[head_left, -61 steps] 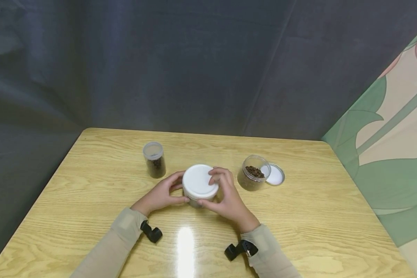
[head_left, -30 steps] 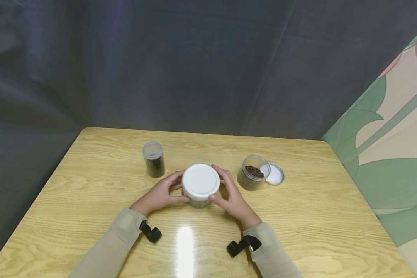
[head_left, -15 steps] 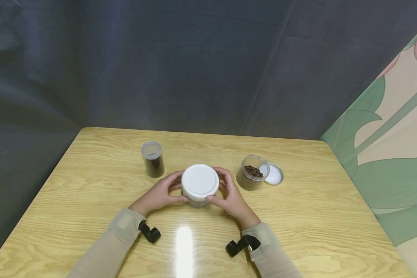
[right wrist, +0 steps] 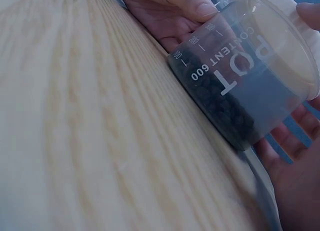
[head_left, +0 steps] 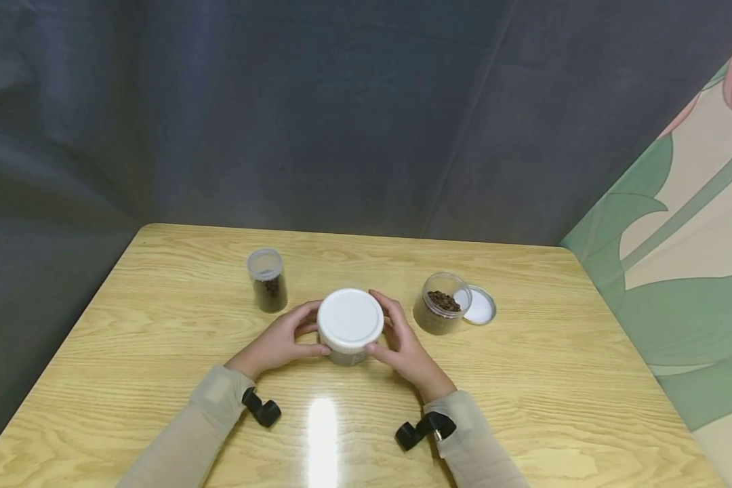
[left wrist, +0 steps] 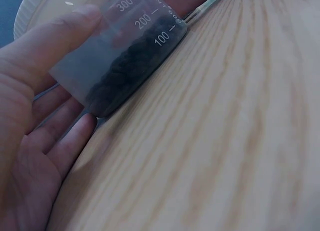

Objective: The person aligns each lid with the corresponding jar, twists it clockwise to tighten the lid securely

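A clear plastic jar [right wrist: 220, 76] with white measuring marks stands on the table in front of me, dark brown bean-like pieces in its lower part. Its wide white lid [head_left: 350, 317] sits level on top. My left hand [head_left: 280, 342] holds the jar's left side, thumb across the front of the wall and fingers behind. From the right, my right hand [head_left: 405, 346] curls round the lid's rim, its thumb at the near edge and fingers at the far side. In the right wrist view the thumb lies on the lid's ribbed edge.
Back left stands a tall clear container [head_left: 268, 288] of dark pieces. To the right is an uncovered clear jar [head_left: 436, 318] of brown pieces, with a white metal-edged lid [head_left: 483, 308] lying flat behind it. A dark curtain [head_left: 341, 122] hangs beyond the wooden table [head_left: 555, 352].
Two seconds ago the right fingers lay over the lid's top; they have since moved out to its right rim, with small shifts of grip. The left hand and jar have stayed nearly still.
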### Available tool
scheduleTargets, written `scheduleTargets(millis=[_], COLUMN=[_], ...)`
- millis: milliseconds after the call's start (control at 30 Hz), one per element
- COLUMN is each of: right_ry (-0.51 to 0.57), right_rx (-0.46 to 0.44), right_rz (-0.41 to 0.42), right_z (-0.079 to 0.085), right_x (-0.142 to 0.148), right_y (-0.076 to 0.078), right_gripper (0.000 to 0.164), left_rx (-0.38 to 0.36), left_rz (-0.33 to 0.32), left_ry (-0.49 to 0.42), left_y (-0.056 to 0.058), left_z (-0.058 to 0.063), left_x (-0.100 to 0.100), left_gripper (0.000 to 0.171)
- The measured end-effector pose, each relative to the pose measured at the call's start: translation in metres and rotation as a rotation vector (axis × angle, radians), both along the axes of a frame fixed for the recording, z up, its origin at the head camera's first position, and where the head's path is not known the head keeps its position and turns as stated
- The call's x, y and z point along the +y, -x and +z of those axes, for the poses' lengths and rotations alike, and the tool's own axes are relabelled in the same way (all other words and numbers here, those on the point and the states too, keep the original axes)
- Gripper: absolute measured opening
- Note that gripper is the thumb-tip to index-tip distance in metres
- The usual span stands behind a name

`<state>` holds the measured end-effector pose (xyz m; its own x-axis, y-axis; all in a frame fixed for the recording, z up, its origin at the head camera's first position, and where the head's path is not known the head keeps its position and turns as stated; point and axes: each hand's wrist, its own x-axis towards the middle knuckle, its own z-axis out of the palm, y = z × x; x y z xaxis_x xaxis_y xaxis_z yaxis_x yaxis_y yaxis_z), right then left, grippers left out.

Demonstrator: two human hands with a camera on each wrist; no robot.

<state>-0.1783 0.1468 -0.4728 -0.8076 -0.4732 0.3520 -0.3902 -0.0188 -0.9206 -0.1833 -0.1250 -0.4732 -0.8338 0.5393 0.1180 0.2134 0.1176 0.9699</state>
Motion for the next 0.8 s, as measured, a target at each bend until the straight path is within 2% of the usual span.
scheduleTargets(millis=[167,533,800], right_ry=[-0.005,0.062,0.040], right_rx=[0.000,-0.066,-0.063], right_rz=[-0.007,-0.053,-0.022], right_z=[0.0006,0.0005,0.0020], right_x=[-0.0007,-0.0040,-0.0025], right_y=[0.0002,-0.0008,-0.0014], right_gripper=[0.082,0.088,0.093], left_rx=[0.015,0.031,0.045], left_rz=[0.003,0.001,0.000], left_ry=[-0.005,-0.011,-0.019], left_y=[0.0011,0.0013,0.0008], left_z=[-0.0027,-0.0026,-0.0017], left_x=[0.0002,0.0000,0.0006], left_gripper=[0.083,0.082,0.082])
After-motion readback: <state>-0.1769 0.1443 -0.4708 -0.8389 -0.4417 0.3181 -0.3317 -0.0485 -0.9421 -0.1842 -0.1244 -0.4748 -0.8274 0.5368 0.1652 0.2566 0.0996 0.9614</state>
